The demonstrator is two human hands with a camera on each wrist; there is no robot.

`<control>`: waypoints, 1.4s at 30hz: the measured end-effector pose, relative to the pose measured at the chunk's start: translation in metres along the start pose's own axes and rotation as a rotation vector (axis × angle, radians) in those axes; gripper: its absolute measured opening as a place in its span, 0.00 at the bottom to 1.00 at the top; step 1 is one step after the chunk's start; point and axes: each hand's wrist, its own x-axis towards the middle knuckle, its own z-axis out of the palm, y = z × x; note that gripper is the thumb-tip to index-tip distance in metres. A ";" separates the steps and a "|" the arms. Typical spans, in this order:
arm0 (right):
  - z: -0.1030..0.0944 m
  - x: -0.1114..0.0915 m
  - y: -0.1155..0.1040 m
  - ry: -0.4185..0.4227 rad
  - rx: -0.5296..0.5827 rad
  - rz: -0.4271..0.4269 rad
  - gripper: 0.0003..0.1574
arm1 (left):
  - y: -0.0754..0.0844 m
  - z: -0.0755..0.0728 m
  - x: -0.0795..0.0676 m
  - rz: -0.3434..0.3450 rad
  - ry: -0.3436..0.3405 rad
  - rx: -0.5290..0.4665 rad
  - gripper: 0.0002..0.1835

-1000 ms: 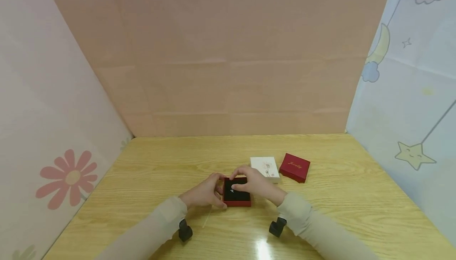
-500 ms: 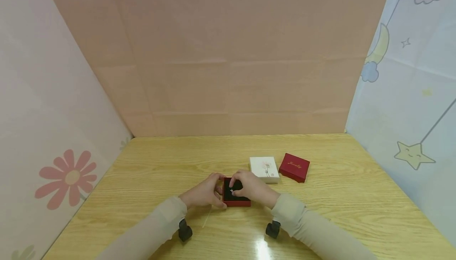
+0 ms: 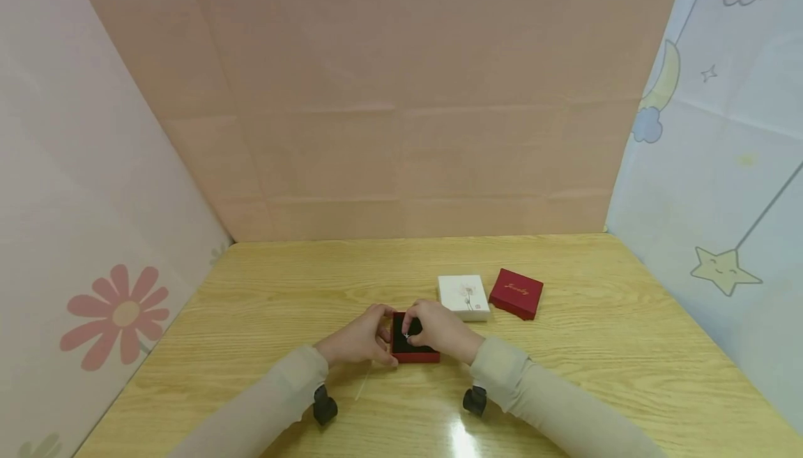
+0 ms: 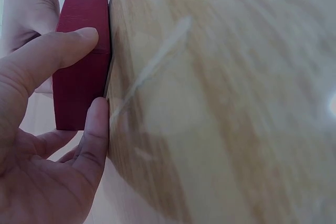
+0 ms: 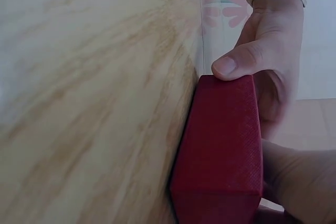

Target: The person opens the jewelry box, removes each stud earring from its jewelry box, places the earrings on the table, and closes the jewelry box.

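Note:
An open red jewelry box [image 3: 416, 358] with a black insert [image 3: 425, 346] sits on the table. My left hand [image 3: 360, 336] grips its left side; in the left wrist view the thumb presses the red wall [image 4: 81, 93] and other fingers hold a corner. On the black insert shows a tiny silver star-shaped piece of jewelry [image 3: 406, 336], its exact kind too small to tell. My right hand [image 3: 444, 331] reaches over the box from the right, thumb and index finger pinching at that piece. In the right wrist view, the box side [image 5: 220, 135] hides its fingertips.
Behind my right hand lies a white box [image 3: 463, 298] with a flower print. Beside it is a dark red lid [image 3: 517, 293] with gold lettering. A thin pale strip [image 3: 364, 383] lies on the wooden table [image 3: 301, 270] near my left wrist.
My right hand has lowered and moved left over the box, its thumb and index finger drawing together at the silver piece. My left hand keeps its grip on the box.

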 end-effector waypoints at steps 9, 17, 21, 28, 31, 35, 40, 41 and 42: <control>0.000 0.000 -0.001 -0.003 -0.010 0.003 0.08 | 0.000 0.000 0.000 0.002 -0.002 0.006 0.44; -0.003 0.003 -0.003 -0.016 -0.043 0.013 0.09 | -0.003 0.000 0.001 0.012 0.000 0.013 0.45; -0.003 0.003 -0.003 -0.009 -0.043 0.007 0.09 | -0.002 0.000 0.001 0.015 0.001 0.016 0.44; -0.002 0.002 -0.001 -0.002 -0.017 0.002 0.09 | -0.002 -0.001 0.000 0.021 -0.001 0.035 0.44; -0.002 0.002 0.001 -0.001 0.000 -0.005 0.08 | -0.002 0.000 -0.001 0.017 0.001 0.029 0.44; -0.006 0.001 0.003 0.013 0.064 -0.019 0.07 | -0.002 0.001 -0.001 0.009 0.002 0.016 0.44; -0.027 -0.009 0.003 0.130 0.213 -0.037 0.04 | -0.002 0.001 0.000 0.008 -0.001 -0.006 0.45; -0.034 -0.013 0.003 0.160 0.252 -0.033 0.05 | -0.003 0.001 0.000 0.009 -0.002 -0.009 0.45; -0.041 -0.016 0.004 0.182 0.289 -0.021 0.05 | -0.003 0.001 0.000 0.008 -0.001 -0.005 0.45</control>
